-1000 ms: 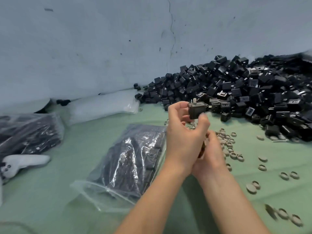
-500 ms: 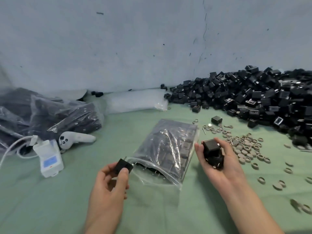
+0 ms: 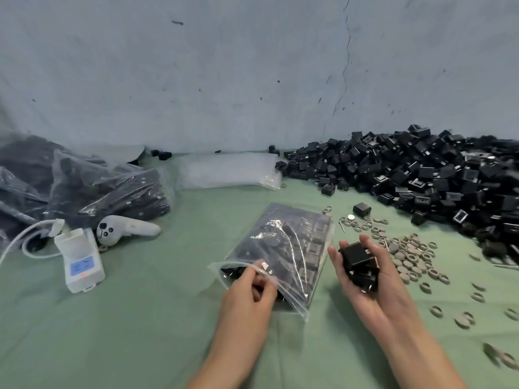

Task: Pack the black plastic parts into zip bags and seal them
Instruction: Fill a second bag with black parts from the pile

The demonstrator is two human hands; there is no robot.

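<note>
A clear zip bag [image 3: 283,248], partly filled with black plastic parts, lies on the green cloth with its mouth open toward me. My left hand [image 3: 247,290] has its curled fingers inside the bag's mouth, under the upper plastic lip. The black part it holds is mostly hidden there. Just right of the bag, my right hand [image 3: 365,279] is palm up, cupping a small stack of black parts [image 3: 358,261]. A big heap of loose black parts [image 3: 421,175] fills the right back against the wall.
Filled bags [image 3: 84,189] pile up at the left. In front of them lie a white device with a cable [image 3: 80,259] and a white controller [image 3: 126,228]. A stack of empty bags [image 3: 227,171] sits at the wall. Grey rings [image 3: 407,254] are scattered at the right.
My hands parted from in front of the heap. The left hand carried a black part down and right into the bag's mouth. The right hand stayed beside the bag with its parts.
</note>
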